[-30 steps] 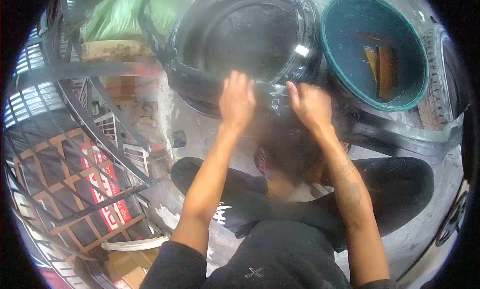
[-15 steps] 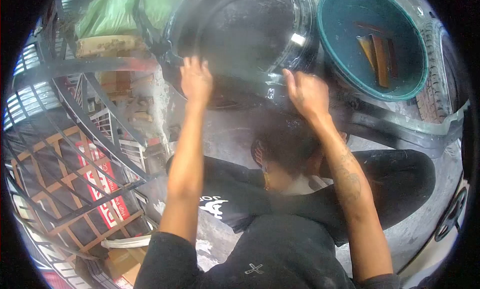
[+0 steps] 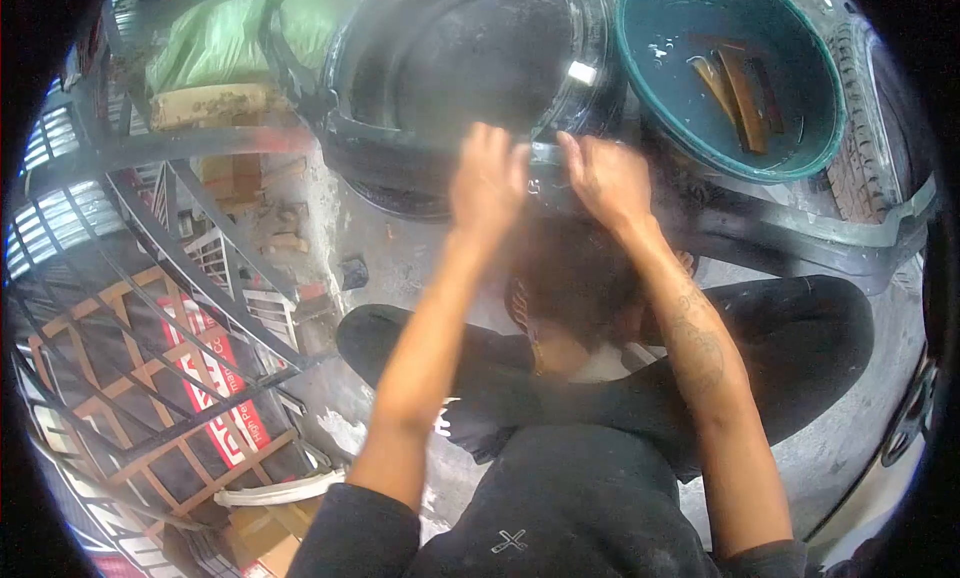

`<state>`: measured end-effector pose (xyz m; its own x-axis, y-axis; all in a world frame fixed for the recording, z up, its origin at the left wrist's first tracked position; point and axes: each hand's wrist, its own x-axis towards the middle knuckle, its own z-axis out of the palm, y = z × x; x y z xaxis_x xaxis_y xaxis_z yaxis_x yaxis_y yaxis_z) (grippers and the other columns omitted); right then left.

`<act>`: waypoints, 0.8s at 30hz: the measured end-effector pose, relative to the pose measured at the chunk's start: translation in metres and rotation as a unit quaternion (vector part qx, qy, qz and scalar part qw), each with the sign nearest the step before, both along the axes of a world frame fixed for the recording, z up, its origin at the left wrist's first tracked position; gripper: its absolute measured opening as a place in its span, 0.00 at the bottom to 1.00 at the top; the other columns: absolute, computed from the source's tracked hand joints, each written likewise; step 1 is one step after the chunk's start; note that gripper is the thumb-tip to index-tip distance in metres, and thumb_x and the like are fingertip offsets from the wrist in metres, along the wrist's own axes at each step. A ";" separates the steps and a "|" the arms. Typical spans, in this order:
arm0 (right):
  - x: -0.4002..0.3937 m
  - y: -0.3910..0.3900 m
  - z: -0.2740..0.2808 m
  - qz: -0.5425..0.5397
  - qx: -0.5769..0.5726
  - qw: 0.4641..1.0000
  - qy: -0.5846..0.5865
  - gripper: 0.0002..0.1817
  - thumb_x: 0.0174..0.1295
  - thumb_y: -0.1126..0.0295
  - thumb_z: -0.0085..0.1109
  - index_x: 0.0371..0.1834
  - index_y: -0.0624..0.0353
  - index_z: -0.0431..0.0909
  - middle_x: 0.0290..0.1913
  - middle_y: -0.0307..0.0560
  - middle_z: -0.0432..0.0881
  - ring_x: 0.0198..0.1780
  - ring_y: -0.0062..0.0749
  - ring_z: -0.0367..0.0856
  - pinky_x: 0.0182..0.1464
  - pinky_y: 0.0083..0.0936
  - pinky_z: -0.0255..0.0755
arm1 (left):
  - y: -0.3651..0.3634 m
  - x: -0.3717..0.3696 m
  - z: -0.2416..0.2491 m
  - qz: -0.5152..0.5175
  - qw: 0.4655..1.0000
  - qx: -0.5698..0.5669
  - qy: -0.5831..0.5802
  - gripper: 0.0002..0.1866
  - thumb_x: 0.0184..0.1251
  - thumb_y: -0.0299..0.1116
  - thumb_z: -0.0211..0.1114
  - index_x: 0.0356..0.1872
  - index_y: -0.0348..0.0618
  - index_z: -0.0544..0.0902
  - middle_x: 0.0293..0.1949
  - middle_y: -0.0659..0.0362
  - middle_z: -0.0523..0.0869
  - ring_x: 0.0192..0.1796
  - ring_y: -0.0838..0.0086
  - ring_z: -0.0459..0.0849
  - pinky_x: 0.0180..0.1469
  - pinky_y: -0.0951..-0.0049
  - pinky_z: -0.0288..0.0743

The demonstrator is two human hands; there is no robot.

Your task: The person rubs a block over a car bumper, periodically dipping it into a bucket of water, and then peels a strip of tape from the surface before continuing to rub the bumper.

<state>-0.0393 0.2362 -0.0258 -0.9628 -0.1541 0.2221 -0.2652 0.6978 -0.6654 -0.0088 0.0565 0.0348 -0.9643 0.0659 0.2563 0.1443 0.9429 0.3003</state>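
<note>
Head view: above grey floor (image 3: 400, 248), near a teal basin (image 3: 690, 113), left hand (image 3: 485, 183) and right hand (image 3: 610, 183) curl at a black panel (image 3: 420, 153), hold unclear.

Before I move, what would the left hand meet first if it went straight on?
The left hand would likely meet the long black part first, then perhaps the round black object beyond; depth is unclear.

Beneath me is a grey floor (image 3: 395, 263), streaked with white. Directly on it I see a teal basin (image 3: 655, 88), a treaded tyre (image 3: 850, 168) beside that, and a small dark block (image 3: 354, 272) left of my legs (image 3: 425, 348).
</note>
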 end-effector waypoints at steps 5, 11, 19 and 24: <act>0.000 0.003 0.003 -0.005 0.022 1.000 0.010 0.33 0.79 0.47 0.57 0.22 0.62 0.85 0.24 0.63 0.86 0.28 0.59 0.88 0.34 0.50 0.82 | -0.058 -0.025 -0.015 0.116 0.984 -0.125 0.050 0.11 0.78 0.35 0.66 0.47 0.37 0.78 0.48 0.42 0.81 0.50 0.42 0.82 0.53 0.47 0.78; 0.001 0.002 0.004 0.004 0.006 1.000 0.014 0.33 0.79 0.46 0.57 0.21 0.62 0.84 0.24 0.64 0.85 0.28 0.59 0.88 0.34 0.50 0.82 | -0.082 -0.028 -0.005 0.040 0.994 -0.082 0.055 0.12 0.79 0.37 0.65 0.45 0.37 0.78 0.45 0.43 0.81 0.49 0.41 0.82 0.52 0.44 0.77; 0.002 0.001 0.002 0.001 -0.004 1.000 0.001 0.33 0.80 0.47 0.57 0.21 0.62 0.84 0.23 0.64 0.85 0.27 0.60 0.88 0.34 0.51 0.82 | -0.039 -0.010 -0.003 0.038 0.995 -0.084 0.029 0.11 0.78 0.38 0.65 0.45 0.39 0.80 0.47 0.43 0.81 0.47 0.41 0.83 0.51 0.46 0.78; -0.001 0.001 0.004 0.004 0.011 1.000 0.009 0.33 0.80 0.47 0.57 0.21 0.62 0.84 0.23 0.64 0.85 0.27 0.60 0.88 0.34 0.51 0.82 | -0.107 -0.036 -0.035 0.095 0.968 -0.197 0.124 0.12 0.78 0.37 0.65 0.48 0.38 0.80 0.50 0.44 0.81 0.52 0.43 0.83 0.53 0.45 0.79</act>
